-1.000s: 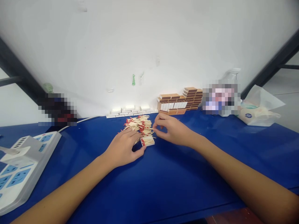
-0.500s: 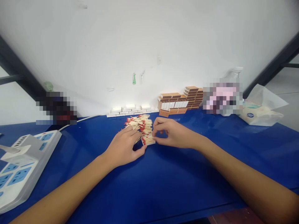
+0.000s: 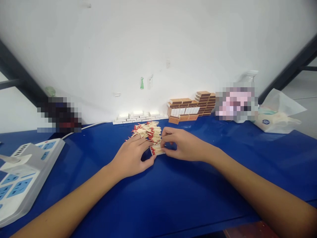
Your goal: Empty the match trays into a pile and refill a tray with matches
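A small white matchbox tray [image 3: 158, 153] lies on the blue tabletop with red-headed matches [image 3: 156, 149] in it. My left hand [image 3: 133, 155] grips the tray's left end between thumb and fingers. At the tray's right end, my right hand [image 3: 177, 142] is closed in a pinch over the matches, thumb and fingertip at their pale ends. How many matches it pinches is hidden. Just behind the tray spreads a loose pile of matches [image 3: 148, 129], partly covered by my left fingers.
Along the wall stand stacked white trays [image 3: 140, 118] and, to their right, stacked brown matchbox sleeves [image 3: 183, 118]. A power strip [image 3: 49, 172] with a plugged-in adapter lies at the left. A tissue pack [image 3: 278, 120] sits at the back right.
My right hand has shifted slightly left and down over the tray, covering more of its right end. My left hand keeps its grip almost unmoved.
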A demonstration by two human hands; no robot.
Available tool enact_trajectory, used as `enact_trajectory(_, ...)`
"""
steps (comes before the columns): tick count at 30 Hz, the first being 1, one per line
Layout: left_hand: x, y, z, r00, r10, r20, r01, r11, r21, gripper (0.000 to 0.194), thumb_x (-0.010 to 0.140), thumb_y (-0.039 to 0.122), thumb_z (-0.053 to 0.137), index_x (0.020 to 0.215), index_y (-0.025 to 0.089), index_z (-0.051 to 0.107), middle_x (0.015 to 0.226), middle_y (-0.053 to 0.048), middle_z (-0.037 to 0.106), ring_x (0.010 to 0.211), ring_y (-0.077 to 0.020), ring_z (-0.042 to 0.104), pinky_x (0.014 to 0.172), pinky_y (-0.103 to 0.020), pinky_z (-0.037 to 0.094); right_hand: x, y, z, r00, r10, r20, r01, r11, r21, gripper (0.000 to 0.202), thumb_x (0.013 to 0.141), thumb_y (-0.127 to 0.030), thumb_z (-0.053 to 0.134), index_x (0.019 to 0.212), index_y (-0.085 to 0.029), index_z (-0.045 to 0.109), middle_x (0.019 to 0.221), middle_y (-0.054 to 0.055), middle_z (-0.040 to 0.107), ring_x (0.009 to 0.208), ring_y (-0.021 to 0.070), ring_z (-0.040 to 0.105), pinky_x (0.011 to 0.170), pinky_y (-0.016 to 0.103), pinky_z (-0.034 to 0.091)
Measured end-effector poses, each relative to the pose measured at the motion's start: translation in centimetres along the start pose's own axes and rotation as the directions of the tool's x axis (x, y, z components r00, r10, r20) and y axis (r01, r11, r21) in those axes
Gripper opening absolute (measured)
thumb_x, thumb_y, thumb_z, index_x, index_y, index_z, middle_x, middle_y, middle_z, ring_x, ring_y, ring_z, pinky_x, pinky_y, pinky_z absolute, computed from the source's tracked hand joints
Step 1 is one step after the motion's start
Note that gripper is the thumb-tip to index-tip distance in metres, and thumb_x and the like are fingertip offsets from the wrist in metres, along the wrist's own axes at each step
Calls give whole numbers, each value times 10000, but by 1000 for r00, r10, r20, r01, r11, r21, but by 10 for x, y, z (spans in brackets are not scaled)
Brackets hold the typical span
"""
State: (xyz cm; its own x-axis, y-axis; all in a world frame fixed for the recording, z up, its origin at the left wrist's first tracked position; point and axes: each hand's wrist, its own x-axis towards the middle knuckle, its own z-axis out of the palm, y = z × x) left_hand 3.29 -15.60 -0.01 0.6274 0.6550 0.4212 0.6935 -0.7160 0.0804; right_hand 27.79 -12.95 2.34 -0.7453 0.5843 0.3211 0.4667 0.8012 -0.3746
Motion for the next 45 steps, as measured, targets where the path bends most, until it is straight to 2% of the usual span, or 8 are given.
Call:
enact_trajectory(10, 0, -1, 0, 1000, -4, 18, 4, 1000, 7, 290, 949, 395, 610, 1076, 156, 715, 912, -84, 714, 932, -271, 628, 855, -430, 533, 1, -1, 5, 999, 33, 11, -33, 999, -10, 87, 886, -99, 648, 886, -167, 702, 951, 43, 602, 796, 139, 563, 694, 276, 433)
enact_trajectory(17, 0, -2, 1, 1000, 6, -8, -6, 1000, 3, 290, 945, 390, 625, 1080, 150, 716, 950, -87, 730, 939, -268, 636, 878, -430, 535, 1, -1, 6, 999, 48, 6, -49, 999, 6, 64, 925, -133, 639, 919, -162, 696, 971, 52, 610, 820, 147, 572, 712, 278, 441)
enact_trajectory(23, -1, -1, 2, 1000, 4, -2, -4, 1000, 11, 289, 938, 387, 635, 1089, 155, 719, 907, -80, 716, 914, -265, 635, 835, -416, 532, 1, -1, 7, 997, 71, -5, -70, 997, 27, 82, 948, -153, 640, 957, -171, 720, 965, 46, 610, 808, 144, 578, 718, 282, 441)
enact_trajectory(29, 0, 0, 1, 1000, 11, -13, -11, 1000, 10, 285, 955, 394, 616, 1059, 148, 717, 909, -86, 716, 891, -257, 625, 834, -421, 537, 2, -2, 12, 997, 75, 6, -75, 996, 47, 84, 940, -135, 655, 957, -172, 729, 991, 46, 623, 840, 142, 591, 734, 274, 443)
enact_trajectory(37, 0, 0, 1, 999, 26, -26, -26, 1000, 10, 274, 944, 375, 626, 1048, 139, 720, 878, -82, 711, 872, -255, 626, 820, -414, 537, 1, 3, 13, 995, 94, 18, -94, 995, -13, 47, 955, -174, 671, 958, -167, 717, 1025, 55, 624, 837, 143, 589, 730, 275, 436)
enact_trajectory(45, -1, 0, 0, 999, 26, -25, -26, 1000, -1, 242, 943, 366, 627, 1034, 160, 715, 887, -78, 714, 879, -255, 624, 825, -414, 534, 2, 2, 14, 994, 112, 16, -112, 993, 25, 60, 981, -190, 644, 959, -176, 698, 1005, 49, 622, 825, 144, 582, 723, 275, 441)
